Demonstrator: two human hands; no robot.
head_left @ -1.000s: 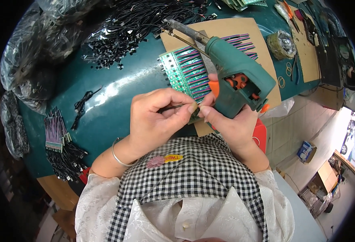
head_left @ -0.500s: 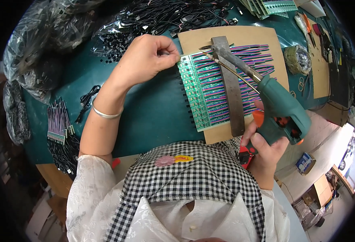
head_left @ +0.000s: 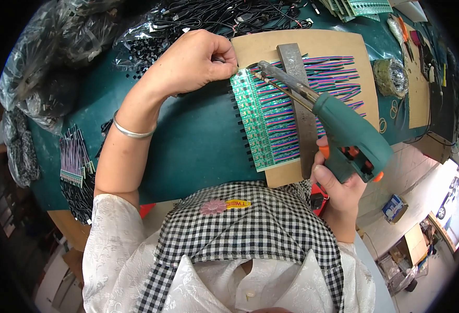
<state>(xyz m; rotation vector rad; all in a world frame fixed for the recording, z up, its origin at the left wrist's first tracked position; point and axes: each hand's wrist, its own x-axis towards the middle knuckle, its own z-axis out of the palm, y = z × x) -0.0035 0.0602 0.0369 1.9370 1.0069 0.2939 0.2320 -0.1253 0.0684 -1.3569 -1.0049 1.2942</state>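
My right hand (head_left: 339, 182) grips a green pistol-shaped soldering gun (head_left: 349, 133); its metal tip (head_left: 263, 68) reaches the top of a row of small green circuit boards (head_left: 263, 120). Striped wires (head_left: 328, 73) run from the boards across a brown board (head_left: 313, 41), pinned under a grey metal bar (head_left: 302, 115). My left hand (head_left: 193, 60) is closed at the upper left corner of the green boards, pinching something small that I cannot make out. A silver bangle (head_left: 130, 131) sits on that wrist.
The bench top (head_left: 188, 146) is dark green. Black cables (head_left: 224, 15) and plastic bags (head_left: 57, 52) lie at the back left. A bundle of wired boards (head_left: 73, 156) sits at the left. More green boards (head_left: 360, 6), a solder spool (head_left: 391, 75) and tools are at the back right.
Both hands were together close to my chest one second ago. Since then the left hand reached out to the boards' top corner and the soldering gun swung down, tip onto the top boards.
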